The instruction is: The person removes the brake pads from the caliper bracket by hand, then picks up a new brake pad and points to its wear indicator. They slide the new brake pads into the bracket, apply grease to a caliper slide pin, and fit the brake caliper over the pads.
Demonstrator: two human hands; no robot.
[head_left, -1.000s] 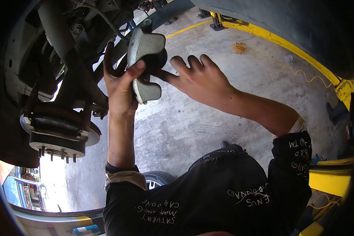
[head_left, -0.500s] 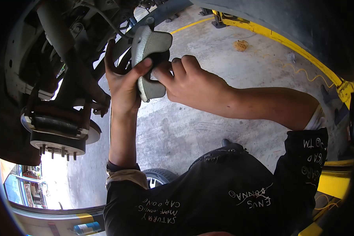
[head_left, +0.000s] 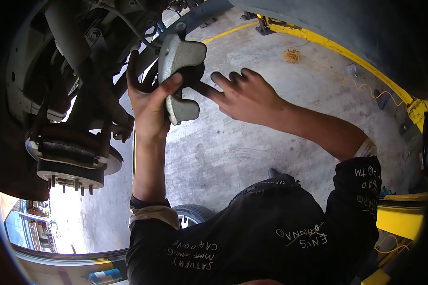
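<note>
A silver-grey brake caliper (head_left: 185, 54) is held up under the raised vehicle, its open side turned to the right. My left hand (head_left: 150, 107) is closed around its back, with the thumb pressed on the near face and the other fingers largely hidden behind it. From the right, my right hand (head_left: 252, 99) reaches in with the index finger pointing into the dark hollow of the caliper. The index fingertip is hard to make out against the dark part. The other fingers are loosely bent and apart, holding nothing.
To the left are the brake disc and hub (head_left: 71, 171) with bare studs, below a suspension strut (head_left: 69, 33). Yellow lift arms (head_left: 337, 45) run along the right. A coiled orange hose (head_left: 291, 55) lies on the concrete floor; a wheel (head_left: 192, 213) sits near my torso.
My right hand has drawn back slightly to the right, its index finger now straighter and its other fingers farther from the caliper. My left hand and the caliper have barely moved.
</note>
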